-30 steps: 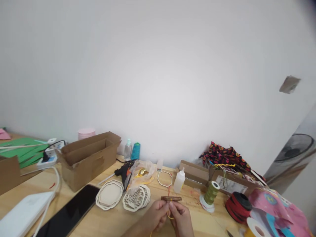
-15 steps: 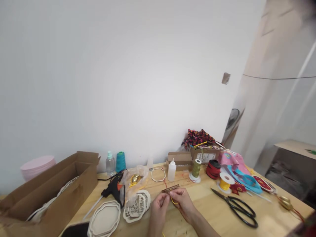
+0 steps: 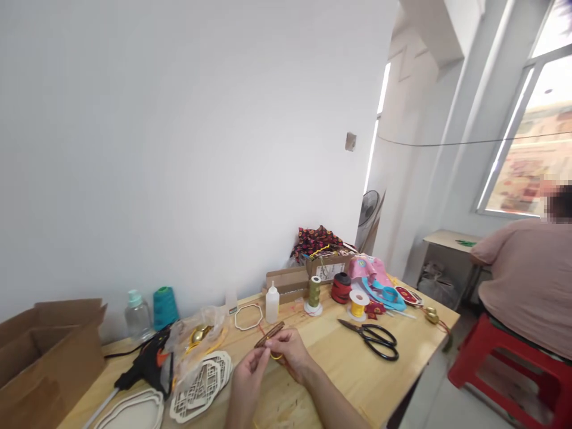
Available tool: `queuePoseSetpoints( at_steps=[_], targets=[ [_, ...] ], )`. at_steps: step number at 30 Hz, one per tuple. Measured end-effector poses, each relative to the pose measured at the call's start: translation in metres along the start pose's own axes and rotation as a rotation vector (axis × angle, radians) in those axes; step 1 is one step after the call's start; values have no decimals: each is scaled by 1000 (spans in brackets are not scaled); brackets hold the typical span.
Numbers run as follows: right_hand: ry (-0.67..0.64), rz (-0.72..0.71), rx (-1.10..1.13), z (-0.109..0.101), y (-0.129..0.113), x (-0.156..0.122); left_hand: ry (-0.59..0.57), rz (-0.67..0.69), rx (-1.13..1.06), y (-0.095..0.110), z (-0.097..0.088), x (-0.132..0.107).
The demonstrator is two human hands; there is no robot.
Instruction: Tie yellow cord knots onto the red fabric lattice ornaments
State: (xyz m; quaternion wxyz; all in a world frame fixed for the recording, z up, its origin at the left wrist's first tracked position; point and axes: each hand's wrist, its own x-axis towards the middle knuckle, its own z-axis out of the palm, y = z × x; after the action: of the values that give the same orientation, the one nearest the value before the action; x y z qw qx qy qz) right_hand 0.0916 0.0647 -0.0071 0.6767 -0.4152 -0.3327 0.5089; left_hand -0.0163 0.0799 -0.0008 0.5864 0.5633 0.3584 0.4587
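Both my hands meet low in the middle over the wooden table. My left hand pinches a thin yellow cord that loops between the hands. My right hand is closed on the same cord, right beside a short brown wooden bar that rests at its fingertips. Cut-out wooden lattice panels lie just left of my left hand, and an octagonal wooden ring lies behind the bar.
Black scissors lie to the right. Spools of green, red and yellow cord, a white squeeze bottle, a glue gun and a cardboard box stand around. Another person sits on a red stool.
The view has swung to the right, bringing the window and the seated person into sight. My hands keep pinching the yellow cord by the wooden bar.
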Motion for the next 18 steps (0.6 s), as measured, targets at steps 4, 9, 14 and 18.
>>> queuePoseSetpoints(
  at_steps=[4,9,14,18],
  targets=[
    [12,-25,-13,2,-2,-3,7,22,16,-3,-4,2],
    [33,-44,-2,3,-2,-1,30,38,81,-1,-11,3],
    [3,-30,-17,0,2,1,56,46,125,5,-12,1],
    [-64,-12,-25,-4,3,-1,60,78,114,8,-6,-6]
  ],
)
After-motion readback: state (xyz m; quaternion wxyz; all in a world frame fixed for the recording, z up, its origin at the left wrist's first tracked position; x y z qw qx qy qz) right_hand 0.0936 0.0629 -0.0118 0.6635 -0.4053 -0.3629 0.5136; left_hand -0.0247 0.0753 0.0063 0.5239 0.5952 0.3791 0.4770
